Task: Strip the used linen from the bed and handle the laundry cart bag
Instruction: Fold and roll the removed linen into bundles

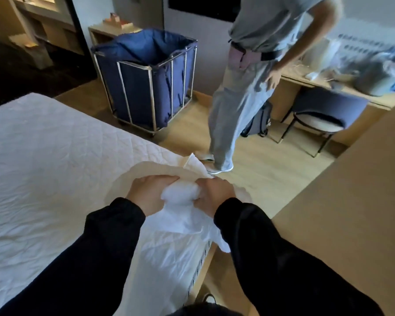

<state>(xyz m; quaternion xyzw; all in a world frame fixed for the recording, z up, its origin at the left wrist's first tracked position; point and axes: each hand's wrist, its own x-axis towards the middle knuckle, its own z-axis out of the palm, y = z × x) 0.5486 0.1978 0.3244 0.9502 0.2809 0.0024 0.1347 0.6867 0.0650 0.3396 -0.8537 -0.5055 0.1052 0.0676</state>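
Note:
A white sheet [180, 215] is bunched up at the near corner of the bed [43, 156], whose quilted white top fills the left side. My left hand [148, 192] grips the bunched sheet from the left, and my right hand [211, 192] grips it from the right, both just above the bed corner. Beyond the bed stands the laundry cart [146, 80], a metal frame holding an open dark blue bag.
A person in grey clothes [244, 87] stands on the wooden floor right of the cart, close to the bed corner. A desk [328, 85] with clutter and a dark chair [322, 112] stand at the right. A tan wall [351, 201] runs along the near right.

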